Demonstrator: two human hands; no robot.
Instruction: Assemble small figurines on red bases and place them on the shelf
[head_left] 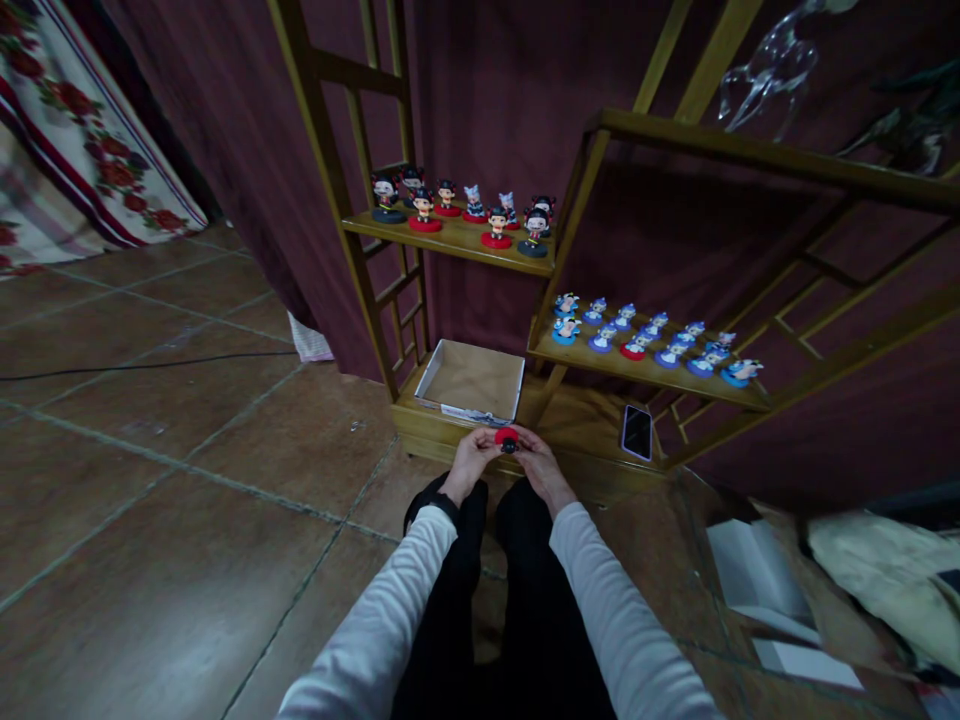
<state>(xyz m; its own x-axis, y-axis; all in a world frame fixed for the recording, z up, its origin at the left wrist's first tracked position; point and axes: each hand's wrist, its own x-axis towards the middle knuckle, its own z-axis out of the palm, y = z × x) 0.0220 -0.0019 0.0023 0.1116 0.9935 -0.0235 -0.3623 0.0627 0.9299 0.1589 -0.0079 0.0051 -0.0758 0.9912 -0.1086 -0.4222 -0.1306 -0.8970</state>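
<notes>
Between my two hands is a small figurine [509, 444] with a round red base and a dark head, seen from above. The fingers of my left hand [474, 455] pinch it from the left. My right hand [536, 460] grips its right side. Just beyond my hands, a shallow cardboard box [472, 378] with white sides sits on the bottom shelf. Figurines on red and dark bases, such as one with a black base [534, 235], stand on the upper left shelf [457, 241]. Blue and purple figurines [626, 317] stand in two rows on the right shelf [652, 374].
A phone [637, 432] lies on the bottom shelf at the right. A clear glass animal statue [772, 75] stands on the top right shelf. White boards [761, 575] and pale cloth [885, 560] lie on the floor at right. A black cable [150, 367] crosses the tiles at left.
</notes>
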